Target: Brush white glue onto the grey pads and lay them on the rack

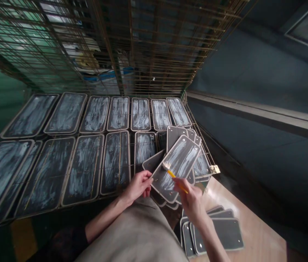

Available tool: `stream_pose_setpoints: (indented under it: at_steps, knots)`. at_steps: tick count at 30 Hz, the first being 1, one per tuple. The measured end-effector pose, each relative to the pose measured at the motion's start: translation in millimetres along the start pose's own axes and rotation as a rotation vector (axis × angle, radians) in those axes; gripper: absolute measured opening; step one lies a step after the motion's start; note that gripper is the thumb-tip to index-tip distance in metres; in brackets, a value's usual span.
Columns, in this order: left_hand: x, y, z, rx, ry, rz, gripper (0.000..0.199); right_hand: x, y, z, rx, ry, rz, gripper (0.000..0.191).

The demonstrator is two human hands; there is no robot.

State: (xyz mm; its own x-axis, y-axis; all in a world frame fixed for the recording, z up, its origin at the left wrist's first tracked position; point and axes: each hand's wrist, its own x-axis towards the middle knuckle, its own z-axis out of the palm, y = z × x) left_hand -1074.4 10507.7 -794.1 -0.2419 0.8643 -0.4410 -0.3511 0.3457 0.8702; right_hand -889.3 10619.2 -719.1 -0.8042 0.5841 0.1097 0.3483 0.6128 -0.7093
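Note:
A dark rectangular panel (158,180) with rounded corners and a pale rim lies tilted on top of several similar panels. White streaks cover much of its face. With fingers closed at its lower left edge, my left hand (140,183) grips it. My right hand (189,196) holds a brush (173,175) with a yellow handle, and its whitened bristles touch the panel near the left edge. Under this panel, others fan out, among them a plain dark panel (174,134) behind it and one at its left, partly hidden.
Rows of white-streaked panels (87,167) lie on a wire rack (196,133). Above it, more wire shelves (154,43) slant overhead. At lower right, several plain panels (221,234) are stacked on a wooden board (263,233). A dark wall (252,72) stands at right.

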Motion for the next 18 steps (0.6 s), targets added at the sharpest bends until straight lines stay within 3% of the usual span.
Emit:
stream_pose_setpoints:
  at_steps: [3,7,12,15,18]
  knots:
    - [-0.4,1.4,-0.2,0.021,-0.005,0.008,0.030,-23.1,-16.4,6.4,0.188,-0.081,0.100,0.021]
    - [0.3,0.9,-1.0,0.032,-0.003,0.004,0.029,-31.2,-16.3,6.6,0.494,-0.024,0.310,0.019]
    - [3.5,0.1,-2.4,0.046,0.011,-0.004,0.029,0.4,22.2,-6.7,0.650,0.288,0.396,0.023]
    - [4.1,2.7,-2.5,0.075,0.013,0.001,0.028,29.6,51.3,-19.9,0.580,0.512,0.345,0.026]
    - [3.0,5.0,-1.9,0.086,0.026,0.003,0.027,51.9,70.6,-32.7,0.436,0.650,0.258,0.026]
